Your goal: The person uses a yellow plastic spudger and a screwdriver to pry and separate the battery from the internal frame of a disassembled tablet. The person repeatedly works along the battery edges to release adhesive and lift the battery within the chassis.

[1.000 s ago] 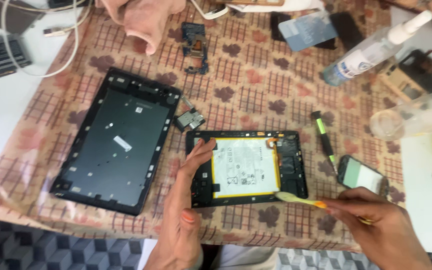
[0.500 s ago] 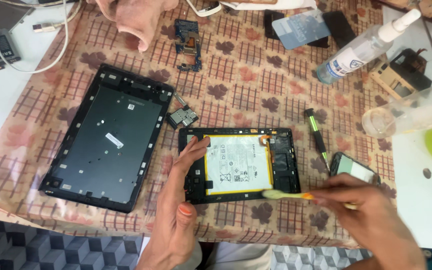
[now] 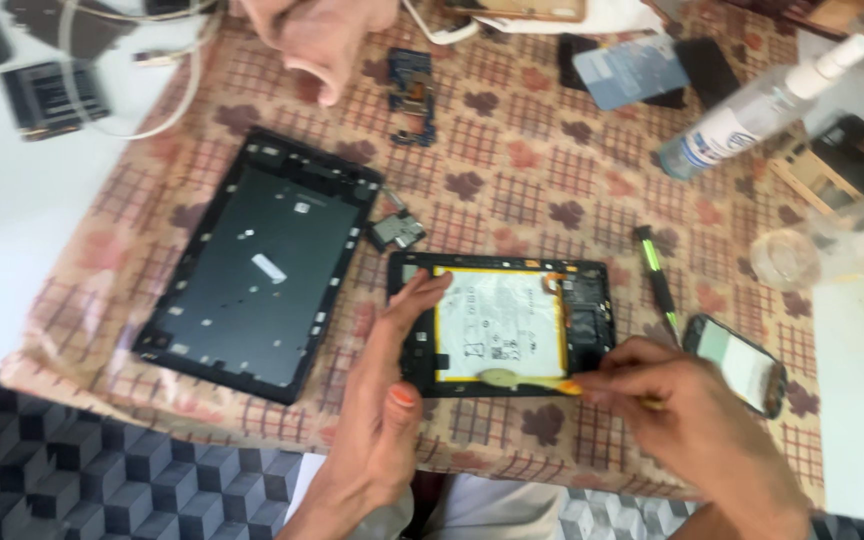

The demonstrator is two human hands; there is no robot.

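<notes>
1. Tablet (image 3: 500, 322): opened, back shell (image 3: 257, 265) already off beside it on the tabletop (image 3: 552, 170).
2. Left hand (image 3: 382, 400): flat, steadying the frame, grip released.
3. Right hand (image 3: 692, 420): grip pinching a pry tool (image 3: 522, 379) under the battery (image 3: 500, 322), not yet lifted.

Looking down on a patterned tablecloth (image 3: 552, 170). Left hand (image 3: 387, 400) pressing flat on an opened tablet (image 3: 502, 322) with white battery (image 3: 500, 325); right hand (image 3: 682, 420) working a yellow pry tool (image 3: 527, 380) along its near edge. Black tablet frame (image 3: 257, 265) lying to the left.
</notes>
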